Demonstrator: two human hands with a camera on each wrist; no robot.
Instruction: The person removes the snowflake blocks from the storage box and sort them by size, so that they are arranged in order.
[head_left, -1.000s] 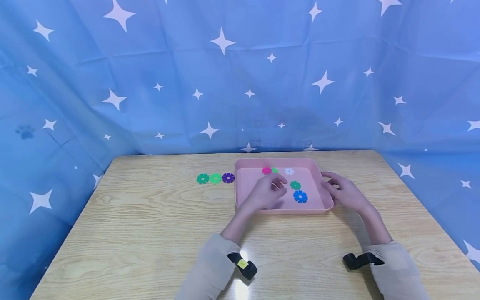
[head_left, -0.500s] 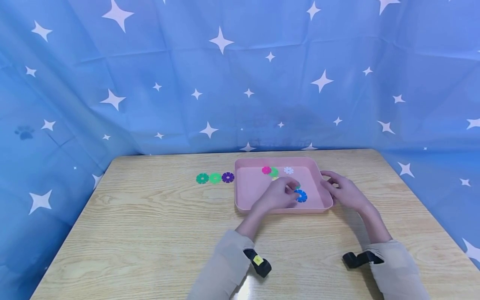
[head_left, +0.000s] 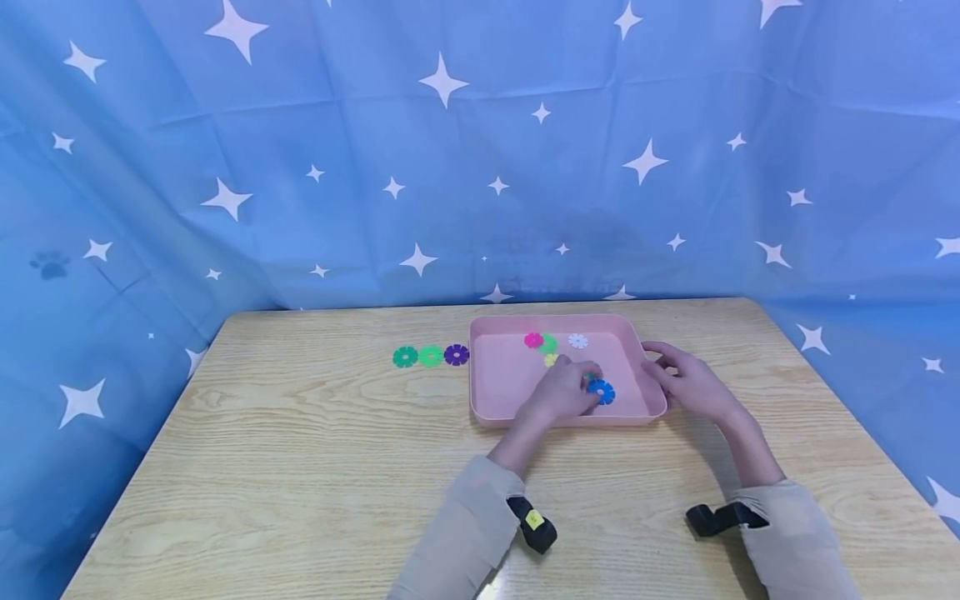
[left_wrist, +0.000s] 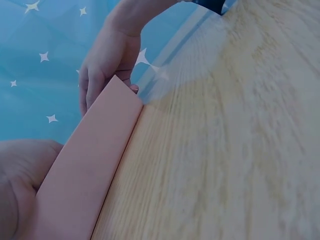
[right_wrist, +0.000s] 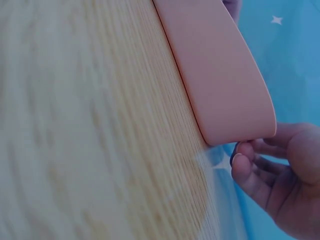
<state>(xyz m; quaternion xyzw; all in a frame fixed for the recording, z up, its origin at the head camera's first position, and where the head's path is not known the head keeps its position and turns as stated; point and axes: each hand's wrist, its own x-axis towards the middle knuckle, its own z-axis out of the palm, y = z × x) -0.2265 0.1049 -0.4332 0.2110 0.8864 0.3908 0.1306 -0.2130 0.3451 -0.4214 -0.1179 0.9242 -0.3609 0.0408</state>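
One blue cloth printed with white stars hangs at 12 o'clock, behind a wooden table. On the table sits a shallow pink tray; its walls look like stiff, light plastic, likely to slide if bumped, so an end wall seems the place to steady it. The right hand is at the tray's 3 o'clock wall, fingers bent; a dark sliver shows at their tips, and whether they grip that or the wall I cannot tell. The left hand reaches over the near wall, fingers curved about a blue disc and a dark green disc at the tray's 4 o'clock; whether they pinch either is hidden. Both look thin, light and fairly stiff, probably smooth and awkward to lift while flat, so a pinch at the notched rim should suit. The hand itself partly covers both. Beyond the tray's 9 o'clock wall runs a row of three discs, the purple one nearest. From the blue disc, a light green disc, pink disc and yellow disc lie towards 10 o'clock, a white disc at 11.
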